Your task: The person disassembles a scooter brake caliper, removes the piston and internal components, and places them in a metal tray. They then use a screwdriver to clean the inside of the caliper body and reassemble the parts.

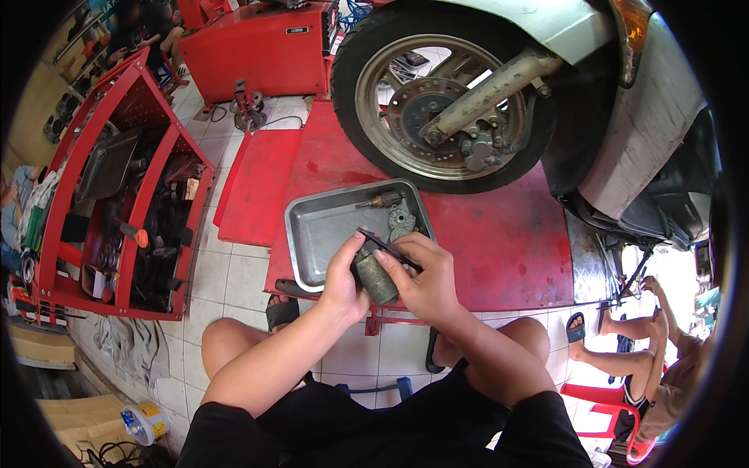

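A worn grey cylindrical motor housing (375, 282) is held tilted over the near edge of a metal tray (292, 234). My left hand (344, 274) wraps round its left side, with the thumb near its upper end. In my right hand (426, 273) is a slim black tool (390, 248) laid across the housing's upper end; its tip is too small to make out. My right thumb presses along the tool, close to the housing. Inside the tray lie a motor armature (380, 200) with a shaft and a grey cast metal cover (402, 221).
The tray rests on a red lift platform (499, 234), below a scooter's front wheel (367, 117). At left stands a red tool cart (129, 203); behind it is a red machine (257, 54). A person (651, 366) sits on a red chair at right. A bucket (145, 423) stands lower left.
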The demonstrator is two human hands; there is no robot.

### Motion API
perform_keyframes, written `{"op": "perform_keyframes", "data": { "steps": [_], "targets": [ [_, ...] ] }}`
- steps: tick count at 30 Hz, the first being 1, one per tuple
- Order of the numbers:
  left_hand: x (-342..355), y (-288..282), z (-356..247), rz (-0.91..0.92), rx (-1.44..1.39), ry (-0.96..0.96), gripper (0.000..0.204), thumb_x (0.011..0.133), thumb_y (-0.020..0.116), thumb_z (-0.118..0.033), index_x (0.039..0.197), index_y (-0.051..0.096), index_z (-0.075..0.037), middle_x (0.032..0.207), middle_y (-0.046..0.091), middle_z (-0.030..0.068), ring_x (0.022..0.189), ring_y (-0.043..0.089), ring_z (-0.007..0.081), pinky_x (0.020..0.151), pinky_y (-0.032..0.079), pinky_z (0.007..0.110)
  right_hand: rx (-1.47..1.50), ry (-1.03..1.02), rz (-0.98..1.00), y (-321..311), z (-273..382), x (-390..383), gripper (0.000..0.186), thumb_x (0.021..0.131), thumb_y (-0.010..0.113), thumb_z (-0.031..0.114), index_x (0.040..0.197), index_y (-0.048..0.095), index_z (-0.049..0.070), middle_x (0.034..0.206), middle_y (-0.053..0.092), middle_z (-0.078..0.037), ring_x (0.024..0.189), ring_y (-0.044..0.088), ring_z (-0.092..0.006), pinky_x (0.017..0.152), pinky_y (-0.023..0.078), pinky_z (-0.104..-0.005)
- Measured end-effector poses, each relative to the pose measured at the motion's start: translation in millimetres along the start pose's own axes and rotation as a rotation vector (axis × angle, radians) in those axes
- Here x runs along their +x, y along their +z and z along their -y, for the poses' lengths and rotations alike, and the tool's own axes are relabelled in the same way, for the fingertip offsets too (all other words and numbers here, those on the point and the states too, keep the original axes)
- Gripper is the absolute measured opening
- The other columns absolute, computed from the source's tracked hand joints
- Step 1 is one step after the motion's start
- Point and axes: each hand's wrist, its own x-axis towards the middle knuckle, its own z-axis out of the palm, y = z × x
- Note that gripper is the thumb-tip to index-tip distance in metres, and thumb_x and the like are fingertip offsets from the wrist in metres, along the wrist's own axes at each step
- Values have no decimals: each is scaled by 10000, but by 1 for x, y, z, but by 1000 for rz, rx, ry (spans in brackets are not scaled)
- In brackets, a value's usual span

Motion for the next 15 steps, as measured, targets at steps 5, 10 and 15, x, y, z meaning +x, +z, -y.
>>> {"op": "perform_keyframes", "data": {
  "steps": [5,10,15],
  "targets": [
    [1,-7,-2,87,13,-40,403,931,597,-424,1094,570,-56,951,650,137,881,649,271,822,540,417,-50,91,71,-8,21,6,208,813,785,108,875,672,-55,818,659,-106,674,616,-178,586,463,-284],
    [1,-4,2,55,7,-34,406,931,587,-419,1097,568,-49,955,647,147,877,648,281,813,543,426,-30,-3,40,-5,6,2,228,813,793,138,893,675,-40,804,652,-88,660,596,-136,578,456,-270],
    [1,0,-4,7,-28,-24,375,924,628,-426,1026,582,-68,901,643,110,838,650,230,776,546,388,-4,133,132,-12,13,6,252,860,751,119,1018,644,-44,842,646,-93,702,598,-94,592,465,-252]
  ]
}}
